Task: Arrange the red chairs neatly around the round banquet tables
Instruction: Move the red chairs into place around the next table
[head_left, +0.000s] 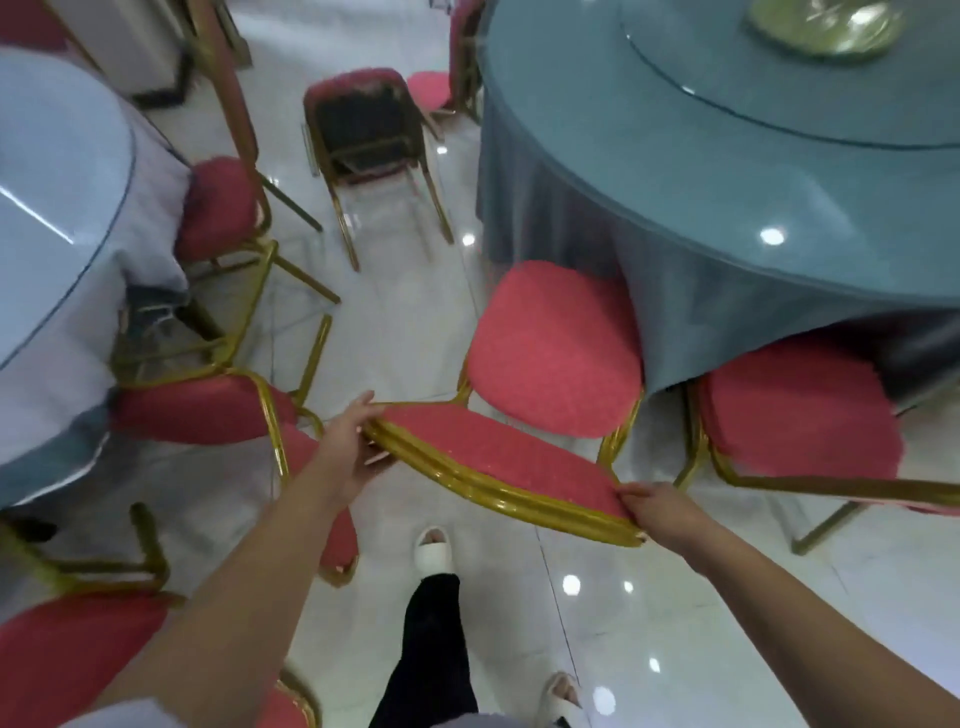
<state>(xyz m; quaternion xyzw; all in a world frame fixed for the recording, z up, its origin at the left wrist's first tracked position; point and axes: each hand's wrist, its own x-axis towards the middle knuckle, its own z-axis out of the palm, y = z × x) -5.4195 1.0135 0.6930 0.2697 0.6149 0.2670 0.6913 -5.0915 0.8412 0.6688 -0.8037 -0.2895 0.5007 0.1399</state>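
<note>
While both hands hold the top of its backrest, the red chair stands at the edge of the teal round bench, seat half under the hanging cloth. Left hand grips the backrest's left end, fingers curled over the gold rail w/ thumb below; right hand pinches the right end, fingers clamped on the frame. Good spots to hold: stiff metal tube, won't flex. Padded seat is soft, no use for gripping. Prob. light enough to lift or drag, but the glossy tile floor looks slick, so legs may skate or scrape. A white slipper steps fwd just below the backrest; watch toes vs. chair legs.

Close right, a second red chair sits nearly touching, so little room sideways. Left, more chairs crowd the pale bench, narrowing the aisle. Farther on, one chair w/ a dark underside stands tipped in the middle of the aisle. On the teal bench top, a glass turntable and gold dish.
</note>
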